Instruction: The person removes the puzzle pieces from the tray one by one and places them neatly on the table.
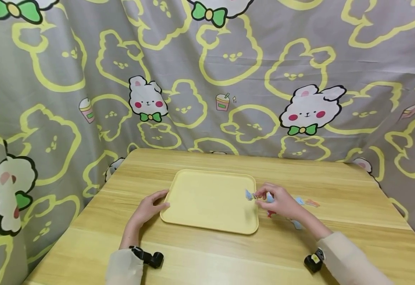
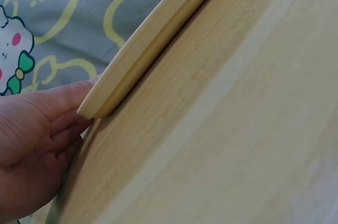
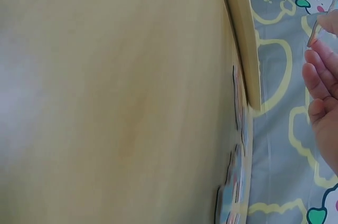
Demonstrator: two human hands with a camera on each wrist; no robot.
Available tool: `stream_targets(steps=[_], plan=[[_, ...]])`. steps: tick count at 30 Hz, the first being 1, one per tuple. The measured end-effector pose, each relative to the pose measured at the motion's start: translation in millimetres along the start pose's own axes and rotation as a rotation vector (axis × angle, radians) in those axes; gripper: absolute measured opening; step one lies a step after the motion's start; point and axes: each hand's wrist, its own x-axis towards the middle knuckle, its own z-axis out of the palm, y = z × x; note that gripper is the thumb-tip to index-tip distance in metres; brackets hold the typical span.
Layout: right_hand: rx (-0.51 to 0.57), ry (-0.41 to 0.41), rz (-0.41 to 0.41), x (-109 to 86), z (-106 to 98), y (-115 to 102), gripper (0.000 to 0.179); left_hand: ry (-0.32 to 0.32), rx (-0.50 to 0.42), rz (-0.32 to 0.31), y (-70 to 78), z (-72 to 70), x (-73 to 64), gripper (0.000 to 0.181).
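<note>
A pale yellow rectangular tray (image 1: 207, 200) lies on the wooden table. Against its left rim rests my left hand (image 1: 149, 206), thumb and fingers spread apart; the left wrist view has this hand (image 2: 39, 134) right at the tray's edge (image 2: 142, 39). My right hand (image 1: 276, 200) pinches a small flat jigsaw-like piece (image 1: 249, 194), partly light blue, above the tray's right side. In the right wrist view the piece (image 3: 312, 35) appears edge-on between thumb and fingertips of the right hand (image 3: 325, 81). Several similar flat pieces (image 1: 312, 203) lie right of the tray, some hidden by the right hand and forearm.
The wooden table (image 1: 207, 261) extends around the tray. A grey curtain (image 1: 193, 51) with cartoon rabbits hangs behind it and at both sides. Loose flat pieces (image 3: 228, 195) lie near the tray's right side in the right wrist view.
</note>
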Motion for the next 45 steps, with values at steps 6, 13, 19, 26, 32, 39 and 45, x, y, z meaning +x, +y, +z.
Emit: stream_targets(steps=[6, 13, 19, 26, 32, 39, 45], plan=[[-0.007, 0.018, -0.018, -7.6, -6, 3, 0.015, -0.006, 0.007, 0.004, 2.7, -0.1, -0.3, 0.058], [-0.054, 0.049, -0.029, -17.1, -15, 7, 0.013, -0.011, 0.003, 0.018, 3.1, 0.2, -1.0, 0.059], [-0.059, 0.047, 0.018, -26.3, -22, 9, 0.014, -0.013, 0.0, 0.016, 1.0, 0.6, -0.1, 0.059], [-0.086, 0.074, -0.006, -40.9, -31, 16, 0.016, -0.012, 0.008, 0.011, 1.4, 1.0, 0.1, 0.059], [-0.125, 0.095, 0.016, -53.7, -40, 20, 0.019, -0.015, 0.006, 0.021, 4.2, -0.5, -3.1, 0.059], [-0.145, 0.105, 0.02, -64.2, -47, 26, 0.021, -0.011, 0.009, 0.023, 2.0, -0.1, -2.4, 0.059], [-0.151, 0.11, 0.031, -74.5, -54, 27, 0.018, -0.013, -0.004, 0.019, 0.6, 0.0, -0.8, 0.059]])
